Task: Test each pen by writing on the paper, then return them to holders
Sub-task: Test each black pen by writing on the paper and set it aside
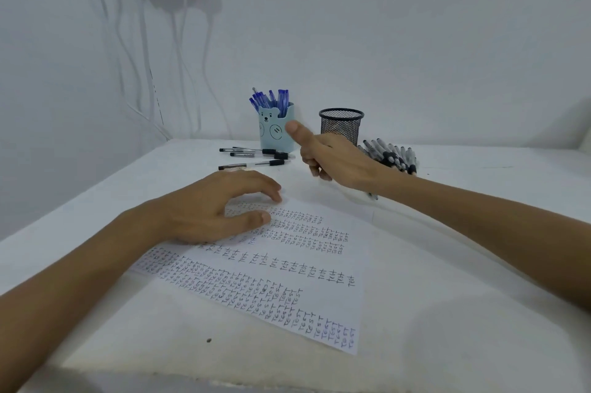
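The table (447, 312) meets the wall at its far edge. Its near edge and the right side are bare, and there is free room at 3 o'clock of the paper (335, 303). The paper lies in the middle, turned a little, full of written lines. From the paper, the blue holder (275, 133) with blue pens (271, 99) stands at 12 o'clock, the mesh holder (340, 127) at 1 o'clock, a pile (391, 154) of black pens at 2 o'clock, and loose pens (256, 157) at 11 o'clock.

The left hand (211, 210) rests on the paper's far left part, with fingers (276, 195) relaxed, tips touching the sheet, holding nothing.

The right hand (335, 159) is raised before the two holders, thumb (295, 130) up, fingers curled. A pen end (372, 195) shows under the wrist. I cannot tell if the fingers hold it.
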`<action>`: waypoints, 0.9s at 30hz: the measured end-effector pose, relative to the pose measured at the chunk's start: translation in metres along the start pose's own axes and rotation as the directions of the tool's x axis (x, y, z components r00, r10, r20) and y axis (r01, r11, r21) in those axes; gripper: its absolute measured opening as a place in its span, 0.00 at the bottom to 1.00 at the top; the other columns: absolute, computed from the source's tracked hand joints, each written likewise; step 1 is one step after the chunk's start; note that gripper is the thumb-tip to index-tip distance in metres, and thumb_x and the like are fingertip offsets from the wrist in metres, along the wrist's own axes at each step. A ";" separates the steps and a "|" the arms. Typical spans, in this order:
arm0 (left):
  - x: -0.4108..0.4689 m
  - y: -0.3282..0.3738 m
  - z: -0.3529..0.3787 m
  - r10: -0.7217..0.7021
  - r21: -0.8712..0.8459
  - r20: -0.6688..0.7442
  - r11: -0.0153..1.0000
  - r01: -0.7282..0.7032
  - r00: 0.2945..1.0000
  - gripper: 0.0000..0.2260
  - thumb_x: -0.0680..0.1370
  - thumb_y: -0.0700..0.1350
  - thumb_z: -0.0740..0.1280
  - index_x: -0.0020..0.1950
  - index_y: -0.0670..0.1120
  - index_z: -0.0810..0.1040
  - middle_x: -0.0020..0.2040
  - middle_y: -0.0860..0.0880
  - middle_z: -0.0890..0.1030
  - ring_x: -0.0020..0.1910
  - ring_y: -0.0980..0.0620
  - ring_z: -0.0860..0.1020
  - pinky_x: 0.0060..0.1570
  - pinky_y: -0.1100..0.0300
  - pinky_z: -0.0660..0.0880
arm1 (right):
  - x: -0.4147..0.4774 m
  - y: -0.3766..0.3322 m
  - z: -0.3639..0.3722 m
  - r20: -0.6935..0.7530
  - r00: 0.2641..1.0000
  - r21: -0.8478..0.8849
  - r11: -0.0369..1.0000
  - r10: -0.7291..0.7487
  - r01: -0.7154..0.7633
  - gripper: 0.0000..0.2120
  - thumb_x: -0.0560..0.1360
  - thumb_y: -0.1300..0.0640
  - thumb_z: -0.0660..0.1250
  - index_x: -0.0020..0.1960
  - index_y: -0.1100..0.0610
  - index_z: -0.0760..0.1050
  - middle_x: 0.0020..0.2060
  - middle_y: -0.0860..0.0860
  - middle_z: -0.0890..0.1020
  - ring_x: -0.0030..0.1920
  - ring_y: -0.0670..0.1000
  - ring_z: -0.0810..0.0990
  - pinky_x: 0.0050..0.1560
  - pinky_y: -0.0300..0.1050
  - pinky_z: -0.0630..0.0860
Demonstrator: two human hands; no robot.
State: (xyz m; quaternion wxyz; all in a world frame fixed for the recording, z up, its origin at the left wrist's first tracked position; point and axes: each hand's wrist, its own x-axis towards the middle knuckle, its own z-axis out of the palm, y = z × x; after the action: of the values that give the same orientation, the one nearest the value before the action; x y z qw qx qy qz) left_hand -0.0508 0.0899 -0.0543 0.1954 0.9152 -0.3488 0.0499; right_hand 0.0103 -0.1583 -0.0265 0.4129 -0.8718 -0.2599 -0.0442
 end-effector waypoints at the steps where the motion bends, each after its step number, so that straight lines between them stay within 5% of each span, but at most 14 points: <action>1: 0.001 0.004 0.001 0.019 -0.001 0.015 1.000 -0.019 1.000 0.18 0.81 0.65 0.64 0.69 0.63 0.76 0.73 0.68 0.72 0.74 0.65 0.68 0.75 0.56 0.65 | -0.004 0.003 0.000 0.000 1.000 0.112 0.994 0.013 -0.013 0.34 0.77 0.26 0.52 0.35 0.56 0.67 0.31 0.53 0.76 0.33 0.52 0.75 0.38 0.45 0.73; 6: 0.002 0.020 0.004 0.046 0.029 0.100 0.998 -0.050 0.994 0.18 0.81 0.67 0.63 0.70 0.67 0.73 0.76 0.69 0.67 0.76 0.64 0.65 0.76 0.51 0.65 | -0.025 0.013 0.002 -0.051 0.994 0.454 0.888 0.099 -0.065 0.27 0.84 0.38 0.55 0.36 0.57 0.74 0.39 0.56 0.80 0.42 0.56 0.80 0.31 0.45 0.74; 11: 0.003 0.025 0.008 0.064 0.029 0.103 0.997 -0.067 0.993 0.20 0.80 0.68 0.63 0.71 0.67 0.72 0.75 0.68 0.68 0.76 0.63 0.66 0.75 0.49 0.67 | -0.042 0.025 0.004 -0.054 0.985 0.440 0.889 0.167 -0.127 0.33 0.84 0.37 0.52 0.51 0.64 0.82 0.31 0.53 0.77 0.27 0.51 0.74 0.21 0.38 0.64; 17: 0.003 0.027 0.007 0.055 0.011 0.102 0.998 -0.056 0.993 0.19 0.80 0.65 0.65 0.71 0.66 0.74 0.74 0.68 0.69 0.75 0.64 0.67 0.76 0.51 0.66 | -0.050 0.025 -0.005 0.049 0.985 0.424 0.890 0.163 -0.169 0.14 0.79 0.52 0.71 0.43 0.62 0.79 0.34 0.58 0.84 0.26 0.53 0.77 0.21 0.38 0.66; 21: 0.003 0.027 0.007 0.057 0.007 0.097 0.998 -0.058 0.994 0.19 0.80 0.65 0.65 0.71 0.65 0.74 0.74 0.68 0.69 0.75 0.65 0.67 0.75 0.52 0.67 | -0.054 0.023 -0.008 0.124 0.982 0.495 0.849 0.139 -0.183 0.10 0.81 0.57 0.67 0.52 0.65 0.79 0.38 0.62 0.85 0.30 0.53 0.81 0.22 0.37 0.69; 27: 0.003 0.029 0.006 0.054 0.007 0.101 0.998 -0.055 0.993 0.20 0.80 0.64 0.66 0.71 0.64 0.74 0.74 0.68 0.69 0.74 0.66 0.67 0.75 0.56 0.66 | -0.061 0.022 -0.003 0.064 0.996 0.363 0.928 0.063 -0.082 0.06 0.78 0.66 0.67 0.45 0.70 0.76 0.33 0.61 0.83 0.26 0.52 0.75 0.24 0.38 0.68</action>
State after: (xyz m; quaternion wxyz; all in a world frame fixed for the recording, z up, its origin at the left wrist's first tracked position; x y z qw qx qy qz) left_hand -0.0678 0.0655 -0.0496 0.1716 0.9076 -0.3830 0.0109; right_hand -0.0311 -0.1976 -0.0571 0.5621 -0.7898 -0.2417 0.0424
